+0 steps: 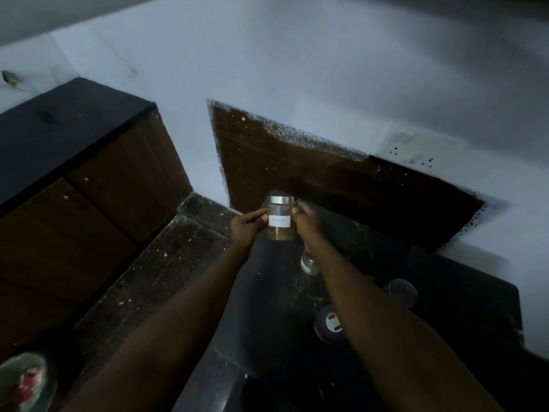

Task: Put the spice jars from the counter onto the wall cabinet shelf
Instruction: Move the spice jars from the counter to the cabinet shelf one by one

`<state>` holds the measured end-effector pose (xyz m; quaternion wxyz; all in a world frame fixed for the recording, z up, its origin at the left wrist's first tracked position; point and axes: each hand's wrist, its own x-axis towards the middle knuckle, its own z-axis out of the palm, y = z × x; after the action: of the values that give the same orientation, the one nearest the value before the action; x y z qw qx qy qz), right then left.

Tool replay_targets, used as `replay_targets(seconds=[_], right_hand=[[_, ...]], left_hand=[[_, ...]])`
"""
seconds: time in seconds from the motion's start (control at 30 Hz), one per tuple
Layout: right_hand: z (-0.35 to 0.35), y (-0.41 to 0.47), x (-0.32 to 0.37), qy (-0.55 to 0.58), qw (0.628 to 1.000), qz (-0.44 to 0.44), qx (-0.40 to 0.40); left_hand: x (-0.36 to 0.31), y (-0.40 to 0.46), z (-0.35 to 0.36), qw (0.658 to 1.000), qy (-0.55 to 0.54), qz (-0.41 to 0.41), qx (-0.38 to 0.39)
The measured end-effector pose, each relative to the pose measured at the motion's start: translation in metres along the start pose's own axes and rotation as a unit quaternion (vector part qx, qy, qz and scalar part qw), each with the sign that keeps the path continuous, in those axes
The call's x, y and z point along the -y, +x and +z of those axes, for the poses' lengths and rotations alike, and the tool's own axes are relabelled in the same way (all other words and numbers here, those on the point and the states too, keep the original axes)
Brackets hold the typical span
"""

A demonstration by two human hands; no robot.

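Both my hands are gripping one clear jar (281, 219), left hand (246, 226) and right hand (307, 223) pinching its sides, above the desk (267, 307).

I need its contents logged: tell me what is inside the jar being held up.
The jar, held between the left hand and right hand, shows brownish contents low down. The white label covers the middle, and its writing is illegible.
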<state>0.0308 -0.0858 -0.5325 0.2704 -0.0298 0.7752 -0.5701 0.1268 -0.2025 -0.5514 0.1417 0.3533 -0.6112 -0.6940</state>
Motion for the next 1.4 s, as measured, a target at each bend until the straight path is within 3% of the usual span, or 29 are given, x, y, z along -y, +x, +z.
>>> replay_targets(seconds=[0.17,0.3,0.5,0.83,1.0,1.17,1.4], right_hand=[[-0.024,-0.017,0.052,0.017,0.993,-0.101,-0.053],[-0.053,-0.04,0.103,0.057,0.981,-0.17,-0.08],[-0.097,-0.073,0.189,0.043,0.956,-0.275,-0.093],[-0.176,-0.135,0.306,0.016,0.881,-0.459,-0.116],[-0.248,-0.138,0.339,0.021,0.873,-0.445,-0.199],[-0.321,-0.129,0.351,-0.008,0.888,-0.375,-0.265],[-0.4,-0.111,0.325,-0.053,0.918,-0.298,-0.255]], left_hand=[[-0.058,-0.015,0.014,0.993,-0.052,0.105,-0.004],[-0.112,-0.027,0.036,0.979,-0.11,0.167,0.036],[-0.211,-0.053,0.063,0.956,-0.092,0.277,0.028],[-0.342,-0.099,0.108,0.898,-0.161,0.405,0.06],[-0.394,-0.109,0.181,0.891,-0.121,0.425,0.101],[-0.422,-0.106,0.266,0.921,-0.077,0.36,0.123],[-0.422,-0.101,0.354,0.94,0.015,0.314,0.13]])
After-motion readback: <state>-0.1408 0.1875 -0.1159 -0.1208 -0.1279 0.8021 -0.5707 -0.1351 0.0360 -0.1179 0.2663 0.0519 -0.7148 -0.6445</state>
